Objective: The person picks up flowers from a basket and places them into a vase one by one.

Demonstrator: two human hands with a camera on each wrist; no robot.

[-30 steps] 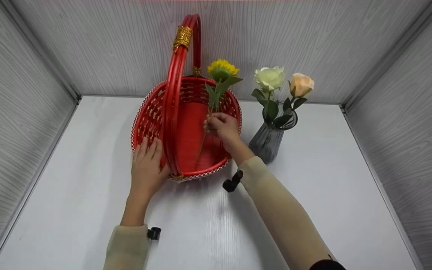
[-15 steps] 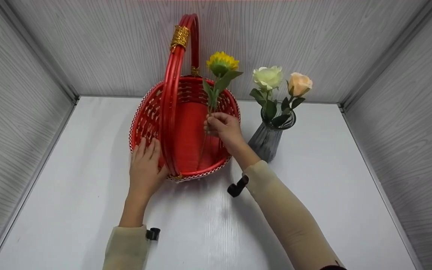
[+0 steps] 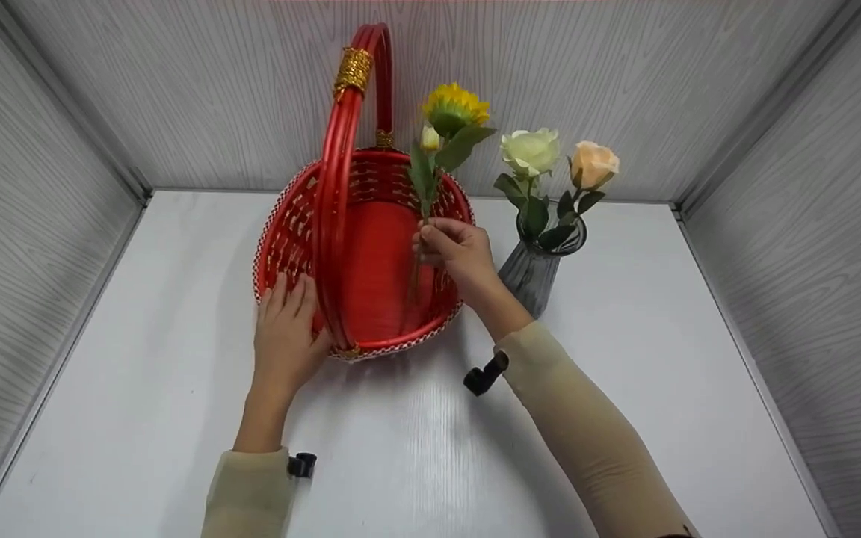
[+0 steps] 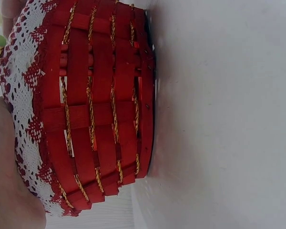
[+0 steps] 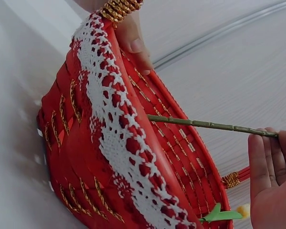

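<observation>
The red woven basket (image 3: 378, 261) stands on the white table with its tall handle (image 3: 337, 157) upright. My left hand (image 3: 285, 336) rests over its near-left rim, fingers straight and reaching inside beside the handle's foot. Above the basket's right part, my right hand (image 3: 464, 254) pinches the green stem (image 5: 209, 125) of a yellow sunflower (image 3: 457, 106). That stem points down into the basket; the right wrist view hides its lower end behind the lace-trimmed rim (image 5: 119, 124). A pale yellow bud (image 3: 430, 138) shows just behind the sunflower, and green leaves (image 5: 221, 213) stick up inside the basket.
A grey glass vase (image 3: 531, 273) stands close to the right forearm, holding a cream rose (image 3: 530, 152) and a peach rose (image 3: 595, 164). Wood-grain panels (image 3: 587, 67) enclose the white table (image 3: 386, 456) at the back and on both sides.
The right hand has moved slightly right, and the sunflower has risen with its stem drawn upward. The pale bud has come into sight behind it. The left hand keeps its place on the basket.
</observation>
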